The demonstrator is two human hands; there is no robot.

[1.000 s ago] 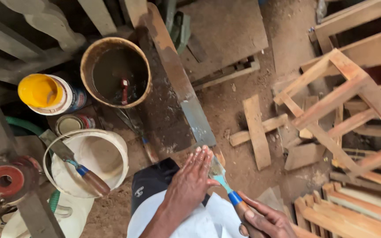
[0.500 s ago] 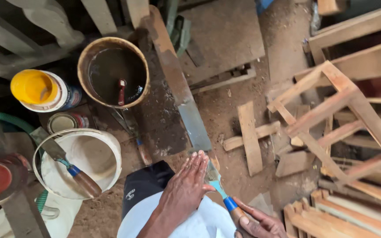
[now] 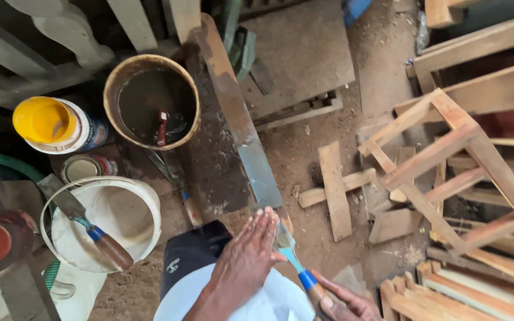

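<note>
My right hand point(image 3: 345, 303) grips a paintbrush point(image 3: 296, 266) by its blue and wooden handle at the bottom of the view. The bristles point up and touch the fingertips of my left hand point(image 3: 246, 261). That hand is flat with fingers together, pressed against the bristles. Both hands hover over my lap, above white cloth point(image 3: 269, 303) and a dark shoe point(image 3: 191, 252). A long plank point(image 3: 239, 119) with a pale painted end runs from the top down to my hands.
A brown bucket point(image 3: 114, 80) of dark liquid holds a red-handled tool. A white bucket point(image 3: 150, 205) carries a putty knife point(image 3: 87, 226). A yellow-lidded container point(image 3: 46, 122) and small tin point(image 3: 84, 167) sit left. A wooden stool frame point(image 3: 447, 160) and offcuts lie right on the dusty floor.
The view has shifted slightly, and my left hand has slid a little along the bristles. The brush stays in my right hand.
</note>
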